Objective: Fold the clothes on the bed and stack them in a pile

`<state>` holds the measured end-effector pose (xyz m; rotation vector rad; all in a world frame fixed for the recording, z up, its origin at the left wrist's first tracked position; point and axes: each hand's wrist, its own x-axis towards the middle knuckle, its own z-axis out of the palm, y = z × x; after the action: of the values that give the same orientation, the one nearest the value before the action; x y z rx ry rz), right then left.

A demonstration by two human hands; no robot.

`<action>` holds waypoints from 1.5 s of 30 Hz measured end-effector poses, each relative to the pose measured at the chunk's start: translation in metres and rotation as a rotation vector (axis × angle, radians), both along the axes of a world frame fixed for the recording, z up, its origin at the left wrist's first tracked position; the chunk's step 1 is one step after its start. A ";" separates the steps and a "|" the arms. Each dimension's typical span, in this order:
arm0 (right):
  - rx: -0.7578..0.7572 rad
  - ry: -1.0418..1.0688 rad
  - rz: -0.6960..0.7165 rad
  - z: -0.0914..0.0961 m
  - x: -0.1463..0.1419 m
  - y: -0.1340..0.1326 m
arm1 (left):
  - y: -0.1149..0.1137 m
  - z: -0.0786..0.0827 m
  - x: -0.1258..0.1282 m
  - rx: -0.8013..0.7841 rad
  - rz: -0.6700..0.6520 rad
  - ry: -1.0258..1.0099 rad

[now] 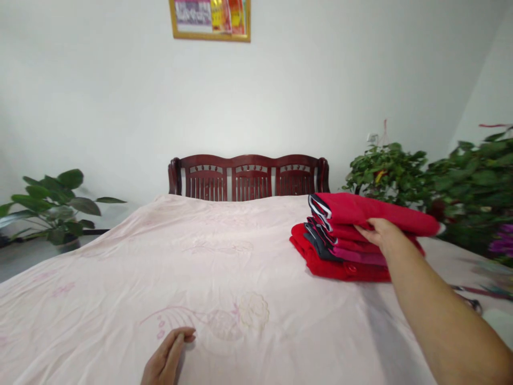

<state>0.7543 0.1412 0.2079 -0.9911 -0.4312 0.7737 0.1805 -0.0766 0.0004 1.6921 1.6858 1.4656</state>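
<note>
At the right of the bed stands a pile of folded clothes [348,271], mostly red, with dark blue and magenta layers in between. On top lies a thick folded red garment [352,207] with dark, white-edged trim at its left end. My right hand [377,233] reaches across to its near side, with the fingers closed on its lower edge. Low in the view, my left hand [170,353] is just above or on the bed sheet [296,331]. Its fingers are slightly bent and hold nothing visible.
A dark red wooden bench back [250,160] rises behind the bed. Leafy plants stand at the left [60,206] and the right [468,182]. A framed picture [212,36] hangs on the wall. Some blurred items lie at the bed's right edge.
</note>
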 end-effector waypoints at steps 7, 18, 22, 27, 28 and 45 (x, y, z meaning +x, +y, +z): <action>-0.055 -0.016 -0.082 -0.045 -0.053 -0.045 | 0.001 -0.008 0.004 -0.153 0.052 0.497; -0.285 -1.347 0.320 -0.231 -0.182 -0.155 | -0.005 0.004 0.022 -0.320 0.116 0.926; -0.308 -1.806 0.163 -0.236 -0.201 -0.176 | -0.007 0.006 0.025 -0.297 0.124 0.927; -0.350 -1.959 0.106 -0.224 -0.212 -0.183 | -0.008 0.007 0.025 -0.286 0.132 0.915; -0.348 -1.960 0.101 -0.221 -0.213 -0.183 | -0.008 0.007 0.025 -0.284 0.134 0.912; -0.324 -1.970 0.060 -0.224 -0.207 -0.183 | -0.009 0.005 0.027 -0.271 0.121 0.877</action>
<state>0.5472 -0.0417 -0.0161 -1.8253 -2.0358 -0.3929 0.2078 -0.0857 0.0058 2.2551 2.2887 0.4601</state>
